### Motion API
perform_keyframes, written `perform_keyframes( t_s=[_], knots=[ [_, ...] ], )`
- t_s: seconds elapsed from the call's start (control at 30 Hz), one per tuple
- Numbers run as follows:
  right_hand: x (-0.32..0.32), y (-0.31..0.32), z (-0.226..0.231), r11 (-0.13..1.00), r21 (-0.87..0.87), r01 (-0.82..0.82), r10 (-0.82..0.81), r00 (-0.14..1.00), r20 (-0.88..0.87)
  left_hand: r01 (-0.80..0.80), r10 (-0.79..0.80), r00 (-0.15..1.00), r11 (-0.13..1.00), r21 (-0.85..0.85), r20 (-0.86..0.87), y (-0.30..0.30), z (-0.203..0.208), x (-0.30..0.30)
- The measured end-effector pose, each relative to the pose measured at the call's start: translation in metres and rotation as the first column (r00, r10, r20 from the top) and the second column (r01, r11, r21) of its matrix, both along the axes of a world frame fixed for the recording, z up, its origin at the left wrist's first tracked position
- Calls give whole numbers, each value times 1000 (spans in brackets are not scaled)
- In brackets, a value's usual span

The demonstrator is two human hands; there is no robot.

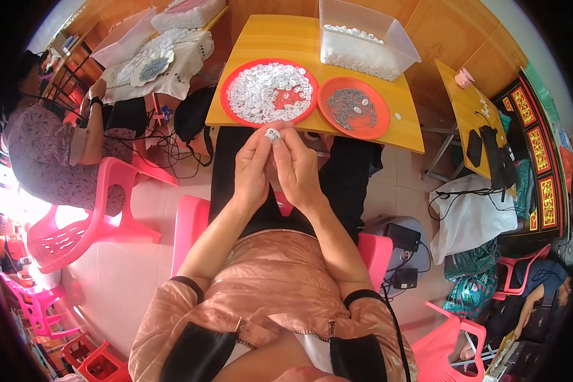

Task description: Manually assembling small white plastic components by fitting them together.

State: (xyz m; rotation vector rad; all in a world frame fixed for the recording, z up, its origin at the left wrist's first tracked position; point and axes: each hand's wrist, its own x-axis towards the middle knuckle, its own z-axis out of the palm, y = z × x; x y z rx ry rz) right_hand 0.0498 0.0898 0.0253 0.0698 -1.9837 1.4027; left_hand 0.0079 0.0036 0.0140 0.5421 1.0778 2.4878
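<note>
- Pinching 1 small white oval piece (272, 134), the fingertips of the left hand (251, 175) and the right hand (297, 169) meet around it; dark marks show on its face, too small to make out.
- By the look of it, work on this piece is partway: it is in the fingers, and nothing shows that it is finished.
- Much seems left: at 12 o'clock from the hands, a red tray (225, 89) carries a thick heap of white pieces, its red floor showing mainly toward 4 o'clock.
- Toward 2 o'clock, an orange plate (379, 127) bears a tangle of thin grey metal strands, with a few white pieces among them.
- Between 1 and 2 o'clock, farther off, a clear bin (398, 57) holds more white pieces.
- Near 3 o'clock, 1 loose white disc (397, 116) lies on the worktop (267, 32); whether it is done, I cannot tell.
- The forearms come in from 7 and 5 o'clock, elbows bent, wrists converging.
- Both hands are at the worktop's near edge, over the lap, fingers pointing to 12 o'clock.
</note>
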Motion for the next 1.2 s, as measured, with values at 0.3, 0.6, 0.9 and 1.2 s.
perform_keyframes(
  t_s=[0.3, 0.6, 0.9, 1.2],
  knots=[
    [13, 6, 22, 784, -573, -239, 361, 926, 107, 26, -53, 978, 990, -138, -202, -12, -2, -13],
    [9, 16, 15, 798, -562, -216, 338, 933, 121, -9, -46, 965, 979, -205, -260, -3, 6, -18],
    [2, 48, -3, 877, -461, 133, -66, 985, 159, 96, -269, 947, 757, -646, -174, 16, 34, -84],
    [12, 66, 11, 737, -661, 143, -64, 988, 143, 51, -270, 913, 819, -572, -305, 153, 142, -189]
  ],
)
